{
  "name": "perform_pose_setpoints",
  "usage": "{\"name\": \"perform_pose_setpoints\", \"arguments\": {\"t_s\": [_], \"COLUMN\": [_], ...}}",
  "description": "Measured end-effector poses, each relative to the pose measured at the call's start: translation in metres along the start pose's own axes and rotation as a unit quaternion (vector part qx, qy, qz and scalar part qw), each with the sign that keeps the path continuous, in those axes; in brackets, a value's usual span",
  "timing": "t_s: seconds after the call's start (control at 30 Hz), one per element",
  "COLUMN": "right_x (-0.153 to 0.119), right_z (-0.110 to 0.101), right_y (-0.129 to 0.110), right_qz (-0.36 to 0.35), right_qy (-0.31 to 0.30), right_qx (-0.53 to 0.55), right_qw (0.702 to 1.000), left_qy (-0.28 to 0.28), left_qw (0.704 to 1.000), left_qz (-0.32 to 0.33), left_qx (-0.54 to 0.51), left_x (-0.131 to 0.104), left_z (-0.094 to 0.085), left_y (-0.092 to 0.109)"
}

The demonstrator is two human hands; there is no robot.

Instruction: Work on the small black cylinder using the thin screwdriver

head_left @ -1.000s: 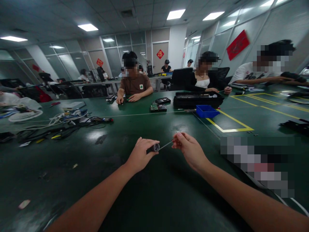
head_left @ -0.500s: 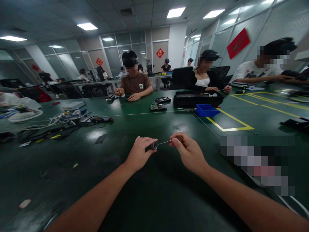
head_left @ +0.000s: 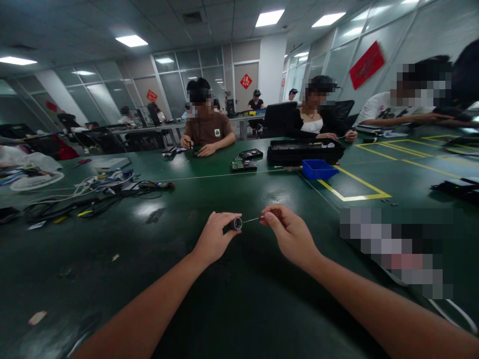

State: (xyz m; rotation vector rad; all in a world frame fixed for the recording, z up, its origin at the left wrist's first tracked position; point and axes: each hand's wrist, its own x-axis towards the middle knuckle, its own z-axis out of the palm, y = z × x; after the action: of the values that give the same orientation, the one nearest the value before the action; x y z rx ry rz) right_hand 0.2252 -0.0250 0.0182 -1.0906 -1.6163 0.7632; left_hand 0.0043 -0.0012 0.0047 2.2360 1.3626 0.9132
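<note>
Between the thumb and fingers of my left hand [head_left: 214, 234] is a small dark cylinder [head_left: 236, 224], its round, pale-rimmed end turned to the right. My right hand [head_left: 290, 232] grips a screwdriver [head_left: 276, 213] by its reddish-brown handle. The thin metal shaft points left, with its tip at or very near the cylinder's open end; I cannot tell if it goes inside. Both hands are above the green tabletop [head_left: 239, 309], and the fingers hide part of the cylinder and the handle.
Ahead lie a circuit board [head_left: 243, 165], a blue bin [head_left: 319, 169] and a black tray-like housing [head_left: 306, 151]. Tangled cables [head_left: 101, 197] spread on the left. A blurred-out object [head_left: 392, 249] lies at right. A person in a brown shirt [head_left: 208, 130] works opposite.
The whole view has shifted slightly. Both hands keep their grips, and the screwdriver stays pointed at the cylinder's end.
</note>
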Motion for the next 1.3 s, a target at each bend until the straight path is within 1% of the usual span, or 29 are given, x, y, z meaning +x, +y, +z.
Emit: {"name": "perform_pose_setpoints", "arguments": {"t_s": [0.2,0.4,0.5,0.6,0.67,0.73,0.87,0.93,1.03,1.17,1.3], "right_x": [-0.001,-0.001,0.0,0.0,0.0,0.0,-0.001,-0.002,-0.002,-0.002,0.001], "right_z": [0.0,0.0,0.0,-0.001,-0.002,-0.003,-0.003,-0.003,-0.002,0.0,0.002], "right_y": [-0.002,-0.002,0.001,0.002,0.0,-0.004,-0.01,-0.01,-0.008,-0.005,-0.001], "right_qz": [-0.002,0.0,0.007,-0.015,-0.031,-0.032,-0.041,-0.05,-0.049,0.002,0.034], "right_qy": [0.027,0.006,0.008,0.008,-0.005,-0.017,0.001,0.005,-0.008,-0.005,0.021], "right_qx": [0.021,0.006,-0.001,-0.032,-0.055,-0.089,-0.15,-0.136,-0.096,-0.081,-0.006], "right_qw": [0.999,1.0,1.0,0.999,0.998,0.995,0.988,0.989,0.994,0.997,0.999], "left_qy": [0.0,-0.002,0.0,-0.002,-0.007,-0.015,-0.028,-0.031,-0.038,-0.034,-0.02], "left_qw": [1.0,1.0,1.0,1.0,1.0,1.0,1.0,1.0,0.999,0.999,1.0], "left_qz": [-0.005,-0.006,-0.008,-0.009,-0.008,-0.004,0.005,0.003,-0.004,-0.005,0.0], "left_qx": [-0.001,0.001,0.001,0.002,0.006,0.011,0.005,0.005,0.008,0.007,0.006], "left_x": [-0.001,-0.002,-0.002,-0.002,-0.001,-0.001,-0.002,-0.003,-0.003,-0.003,-0.002], "left_z": [0.001,0.003,0.001,0.0,0.0,0.001,0.002,0.002,0.002,0.002,0.002], "left_y": [-0.001,-0.001,0.0,0.002,0.003,0.005,0.005,0.004,0.003,0.003,0.004]}}
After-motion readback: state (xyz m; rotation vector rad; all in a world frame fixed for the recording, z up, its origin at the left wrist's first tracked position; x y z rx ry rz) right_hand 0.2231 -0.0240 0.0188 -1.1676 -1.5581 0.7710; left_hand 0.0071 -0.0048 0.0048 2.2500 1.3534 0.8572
